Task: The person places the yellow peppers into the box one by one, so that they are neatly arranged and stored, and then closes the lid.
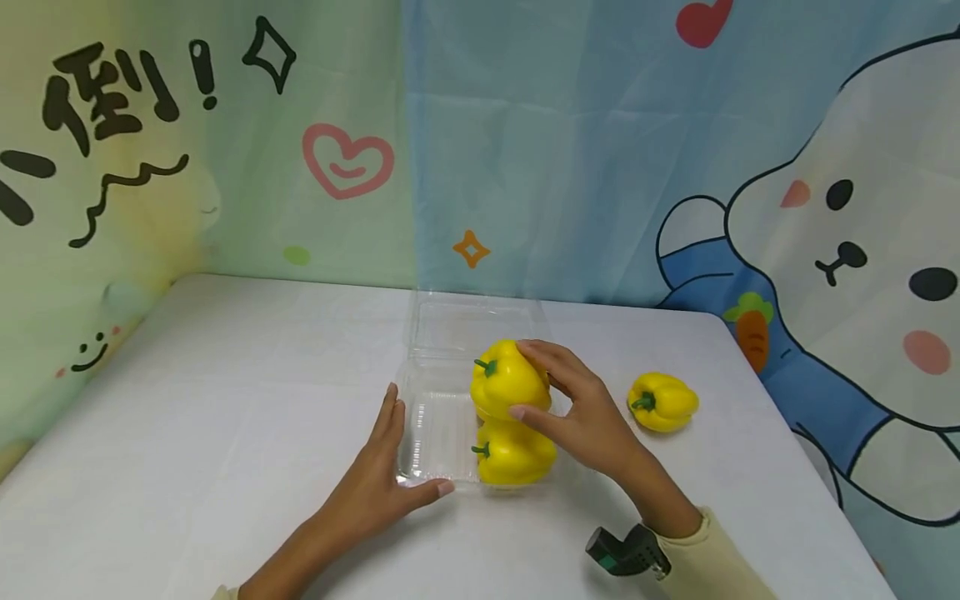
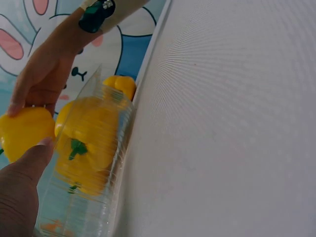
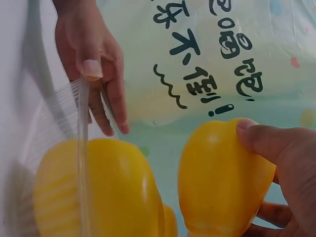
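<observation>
A yellow bell pepper (image 1: 512, 379) is in my right hand (image 1: 588, 417), gripped between thumb and fingers above the clear plastic box (image 1: 442, 429). In the right wrist view this held pepper (image 3: 222, 177) hangs higher than the box rim. Inside the box, on its right side, lies a second yellow pepper (image 1: 517, 454), its green stem pointing left. Another pepper shows behind it through the wall in the left wrist view, mostly hidden from above by the held one. My left hand (image 1: 386, 479) rests at the box's near left corner, fingers straight along the side and thumb out along the front.
The box's transparent lid (image 1: 480, 323) lies folded back toward the cloth backdrop (image 1: 525, 150). One more yellow pepper (image 1: 663, 402) lies on the white table (image 1: 187, 433) to the right. A dark wrist device (image 1: 630, 550) sits on the right forearm.
</observation>
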`<act>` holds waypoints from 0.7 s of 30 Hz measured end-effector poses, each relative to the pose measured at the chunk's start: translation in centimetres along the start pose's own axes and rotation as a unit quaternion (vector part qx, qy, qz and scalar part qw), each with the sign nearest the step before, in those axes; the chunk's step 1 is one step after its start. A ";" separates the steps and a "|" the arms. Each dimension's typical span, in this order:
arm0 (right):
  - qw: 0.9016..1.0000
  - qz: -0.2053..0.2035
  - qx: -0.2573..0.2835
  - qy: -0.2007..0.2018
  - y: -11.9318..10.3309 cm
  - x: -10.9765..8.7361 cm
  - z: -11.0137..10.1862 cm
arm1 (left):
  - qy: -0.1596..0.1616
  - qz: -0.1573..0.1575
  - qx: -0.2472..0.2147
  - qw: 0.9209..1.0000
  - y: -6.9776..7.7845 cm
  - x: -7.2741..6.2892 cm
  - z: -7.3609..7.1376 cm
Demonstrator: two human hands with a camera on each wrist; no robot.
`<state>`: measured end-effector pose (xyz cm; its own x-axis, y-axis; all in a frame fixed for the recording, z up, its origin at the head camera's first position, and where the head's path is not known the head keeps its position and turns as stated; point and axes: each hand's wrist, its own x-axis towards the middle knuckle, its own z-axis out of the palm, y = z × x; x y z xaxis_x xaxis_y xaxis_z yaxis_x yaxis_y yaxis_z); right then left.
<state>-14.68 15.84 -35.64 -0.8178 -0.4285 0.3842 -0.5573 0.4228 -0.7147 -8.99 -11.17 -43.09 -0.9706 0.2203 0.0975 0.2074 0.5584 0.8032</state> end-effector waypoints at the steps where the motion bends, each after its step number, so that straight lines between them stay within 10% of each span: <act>1: 1.000 -0.001 0.005 -0.001 -0.1 0.2 0.2 | 0.002 0.001 -0.002 1.000 0.0 0.0 0.0; 21: 0.998 0.002 -0.008 -0.057 -1.4 3.5 3.2 | -0.003 0.001 -0.003 1.000 0.2 0.0 0.0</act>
<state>-16.31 11.17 -35.11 -0.7985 -0.5145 0.3125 -0.5577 0.4368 -0.7058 -8.98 -11.10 -42.95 -0.9693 0.2265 0.0957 0.2089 0.5532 0.8064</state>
